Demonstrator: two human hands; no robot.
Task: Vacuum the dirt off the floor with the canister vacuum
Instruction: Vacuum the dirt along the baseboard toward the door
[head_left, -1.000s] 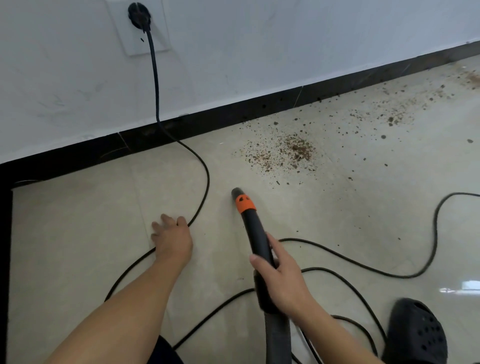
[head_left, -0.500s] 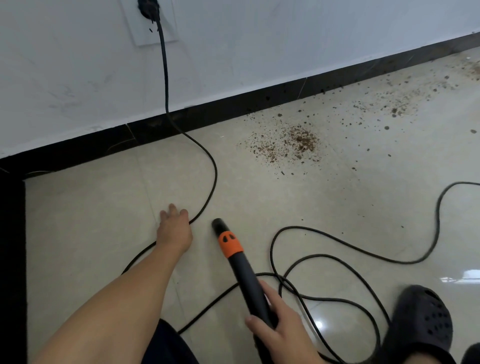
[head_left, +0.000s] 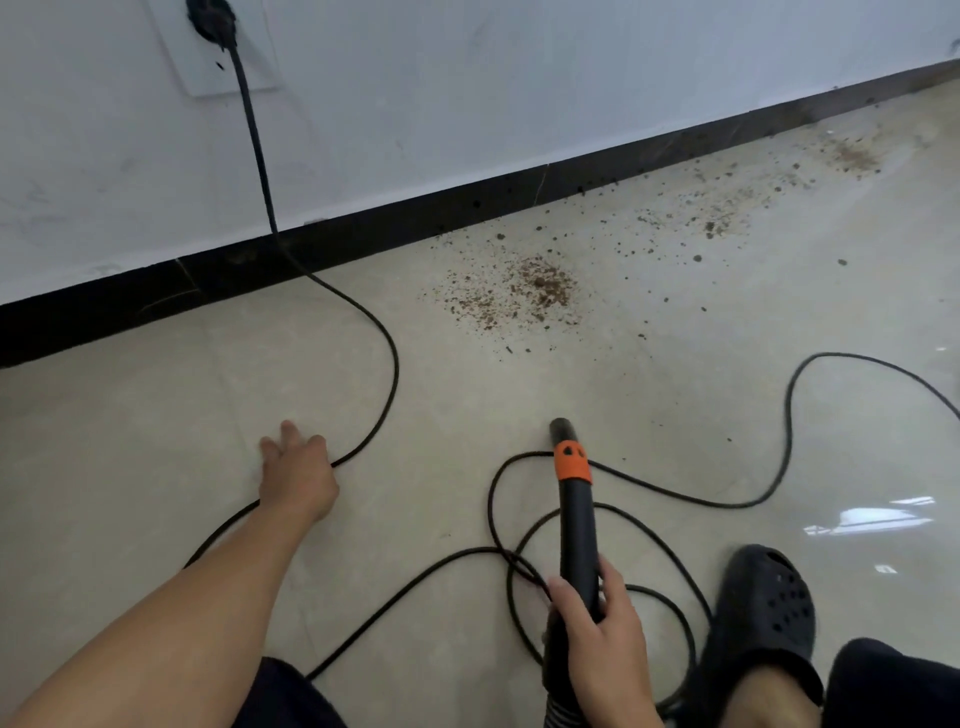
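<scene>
My right hand (head_left: 602, 644) grips the black vacuum nozzle (head_left: 575, 514), which has an orange band near its tip. The tip points away from me toward a patch of brown dirt (head_left: 519, 293) on the beige floor, well short of it. More dirt (head_left: 727, 213) is scattered along the baseboard to the right. My left hand (head_left: 298, 475) rests on the floor with fingers spread, touching the black power cord (head_left: 387, 384). The canister itself is out of view.
The cord runs up to a plug in a wall socket (head_left: 213, 21) and loops in coils over the floor (head_left: 649, 405) around the nozzle. A black baseboard (head_left: 467, 208) lines the white wall. My foot in a black clog (head_left: 761, 608) stands at lower right.
The nozzle has pulled back from the dirt toward me and then swung right. My left hand has stayed on the floor by the cord. The view has shifted.
</scene>
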